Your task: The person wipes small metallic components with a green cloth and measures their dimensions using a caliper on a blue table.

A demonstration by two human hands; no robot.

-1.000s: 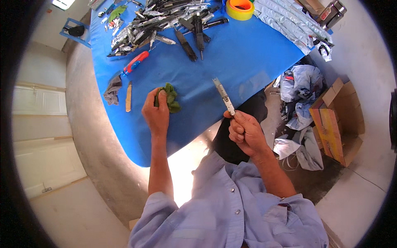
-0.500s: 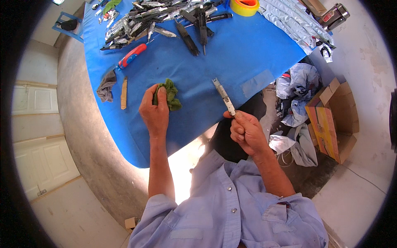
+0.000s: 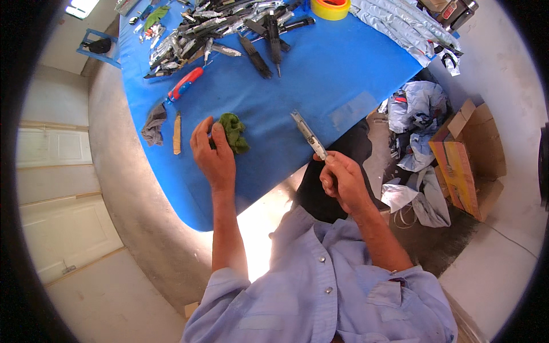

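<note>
Partly hidden under the left hand (image 3: 213,153) lies a green rag (image 3: 234,131); right hand (image 3: 342,182) grips a utility knife (image 3: 309,135).

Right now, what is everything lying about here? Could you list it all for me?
blue cloth: one, covers the table.
pile of tools: many, grey and black, far side of the cloth.
red-handled tool: one, near the pile's left end.
yellow tape roll: one, far edge.
grey rag: one, left edge of the cloth.
wooden stick: one, tan, beside the grey rag.
green rag: one, under the left hand's fingers.
cardboard box: one, brown, floor at right.
crumpled cloths: several, pale blue and white, floor by the box.
left hand: on the green rag.
right hand: grip closed on a grey utility knife.
</note>
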